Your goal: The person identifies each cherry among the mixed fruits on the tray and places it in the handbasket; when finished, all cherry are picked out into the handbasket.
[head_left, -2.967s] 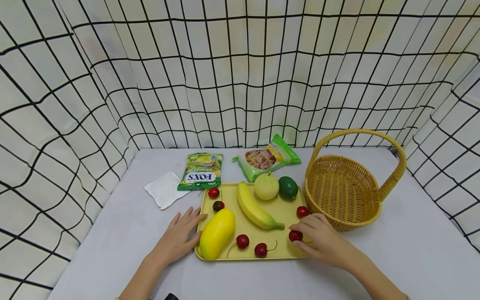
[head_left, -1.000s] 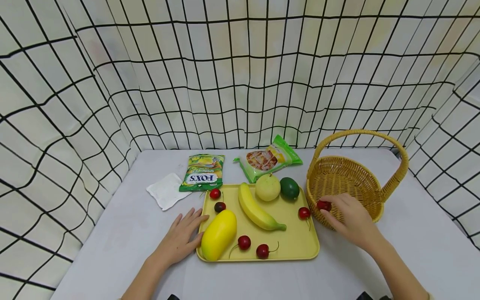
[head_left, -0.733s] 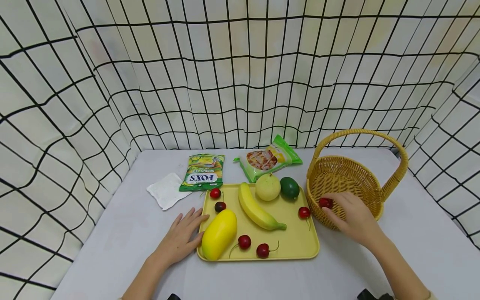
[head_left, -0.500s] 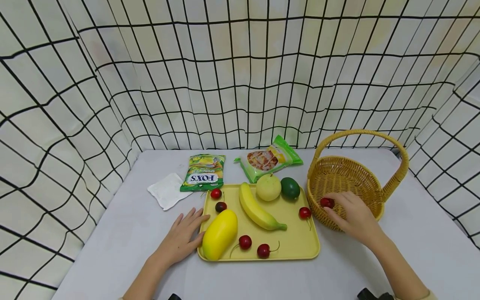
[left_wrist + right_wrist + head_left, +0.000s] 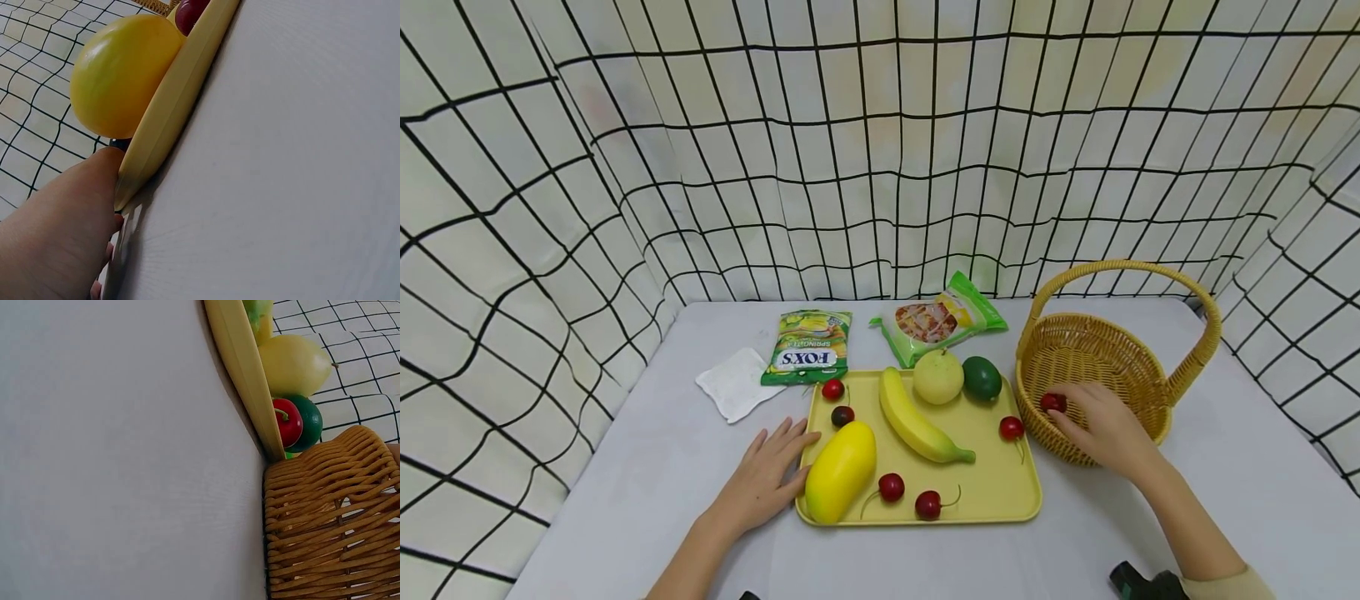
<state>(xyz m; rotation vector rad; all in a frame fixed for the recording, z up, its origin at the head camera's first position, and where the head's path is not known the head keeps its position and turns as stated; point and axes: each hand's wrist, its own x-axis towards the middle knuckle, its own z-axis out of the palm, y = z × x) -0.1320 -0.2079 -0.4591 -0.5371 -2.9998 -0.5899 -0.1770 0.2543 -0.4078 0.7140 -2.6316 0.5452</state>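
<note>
My right hand reaches over the near rim into the wicker basket, a dark red cherry pinched between its fingertips and thumb. My left hand rests with extended fingers at the left edge of the yellow tray, its thumb close beside a yellow mango. On the tray lie a banana, a round pale pear, a dark green avocado and several more cherries, one near the basket. The right wrist view shows the basket's woven side, with that hand almost wholly hidden.
Behind the tray lie a green FOX'S candy bag and a green-and-white snack packet. A white tissue is at the left. The basket's tall handle arches over its opening. Black-lined white cloth encloses the table.
My right hand has lifted a cherry from the tray's right front corner and carried it right into the basket; over the last half second it barely moves. The left hand stays put.
</note>
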